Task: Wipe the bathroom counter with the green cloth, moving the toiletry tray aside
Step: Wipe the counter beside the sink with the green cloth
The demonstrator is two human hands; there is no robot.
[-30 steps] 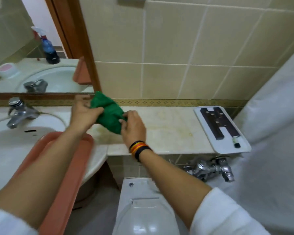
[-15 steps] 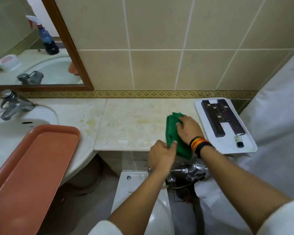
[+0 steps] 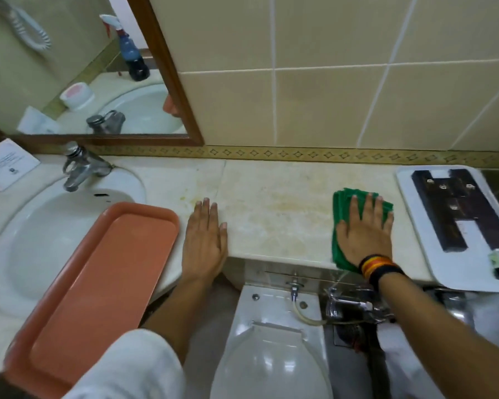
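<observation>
Head view: the right hand [image 3: 363,234] lies flat on the green cloth [image 3: 342,205], fingers spread, on the worktop [image 3: 280,208] beside the white toiletry tray [image 3: 415,203] at the right. The left hand [image 3: 205,243] rests flat and empty near the pink tray [image 3: 98,277] over the sink [image 3: 26,240].

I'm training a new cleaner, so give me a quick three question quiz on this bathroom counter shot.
1. True or false: the green cloth lies under the right hand.
2. What does the left hand rest on? A) the orange tray B) the bare counter C) the tap
3. Which thing sits across the sink?

Key: 1 true. 2 B, the counter. 3 the orange tray.
</observation>
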